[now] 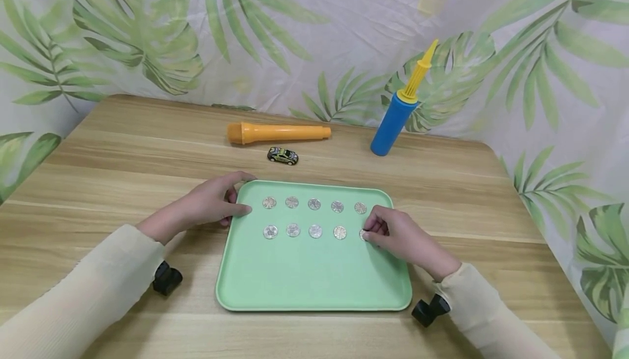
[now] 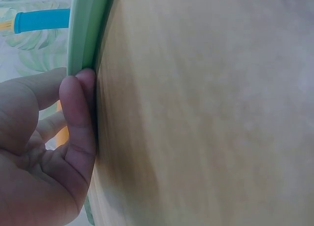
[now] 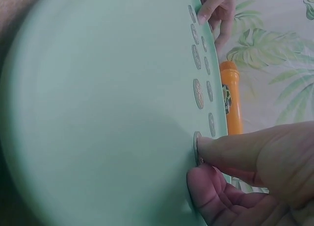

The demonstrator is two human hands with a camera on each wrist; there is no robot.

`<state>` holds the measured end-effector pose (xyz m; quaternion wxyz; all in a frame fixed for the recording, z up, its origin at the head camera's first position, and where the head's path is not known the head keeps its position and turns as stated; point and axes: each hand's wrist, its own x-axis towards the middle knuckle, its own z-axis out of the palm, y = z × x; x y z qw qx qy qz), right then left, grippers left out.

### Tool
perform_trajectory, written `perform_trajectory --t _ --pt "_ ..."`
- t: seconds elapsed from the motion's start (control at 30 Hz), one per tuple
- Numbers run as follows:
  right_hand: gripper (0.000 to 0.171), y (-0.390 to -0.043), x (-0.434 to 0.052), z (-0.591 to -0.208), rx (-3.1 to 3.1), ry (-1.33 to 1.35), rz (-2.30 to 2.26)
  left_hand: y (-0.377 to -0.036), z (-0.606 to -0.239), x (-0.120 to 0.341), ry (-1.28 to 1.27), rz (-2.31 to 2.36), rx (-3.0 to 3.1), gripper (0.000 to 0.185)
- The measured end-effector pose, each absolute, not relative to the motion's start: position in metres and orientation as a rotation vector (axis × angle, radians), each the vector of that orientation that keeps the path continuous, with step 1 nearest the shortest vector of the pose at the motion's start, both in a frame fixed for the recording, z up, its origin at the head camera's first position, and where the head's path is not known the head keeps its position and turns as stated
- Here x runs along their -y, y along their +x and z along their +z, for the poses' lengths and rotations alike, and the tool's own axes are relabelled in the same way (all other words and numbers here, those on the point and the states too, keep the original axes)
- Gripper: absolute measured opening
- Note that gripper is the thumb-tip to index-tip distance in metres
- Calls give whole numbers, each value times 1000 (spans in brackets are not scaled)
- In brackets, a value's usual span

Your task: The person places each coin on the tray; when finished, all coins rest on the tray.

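Observation:
A light green tray (image 1: 314, 285) lies on the wooden table, with silver coins (image 1: 314, 231) set out flat on it in two rows. My left hand (image 1: 216, 201) grips the tray's upper left corner, thumb over the rim and fingers against the outer side; the left wrist view shows those fingers at the tray's edge (image 2: 87, 35). At the right end of the nearer row, my right hand (image 1: 400, 233) has thumb and fingers on a coin (image 1: 362, 234), which they partly cover. In the right wrist view the thumb lies against that coin (image 3: 196, 140), with curled fingers beside it.
Behind the tray are a small toy car (image 1: 283, 155) and an orange toy microphone (image 1: 280, 132) lying on its side. A blue and yellow hand pump (image 1: 393, 124) stands at the back right, before a leaf-patterned cloth (image 1: 354, 31).

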<state>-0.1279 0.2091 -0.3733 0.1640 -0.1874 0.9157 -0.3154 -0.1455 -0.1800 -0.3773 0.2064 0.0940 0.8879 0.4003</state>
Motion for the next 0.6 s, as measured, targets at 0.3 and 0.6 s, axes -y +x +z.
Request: perform_trajectory --t 0.3,0.6 --pt "7 -125 -209 -373 -2608 -510 -899 -146 -378 181 257 1097 -2471 68" --pt "7 -124 -209 -371 -2615 -499 -908 -147 -377 180 279 1100 -2472 68"
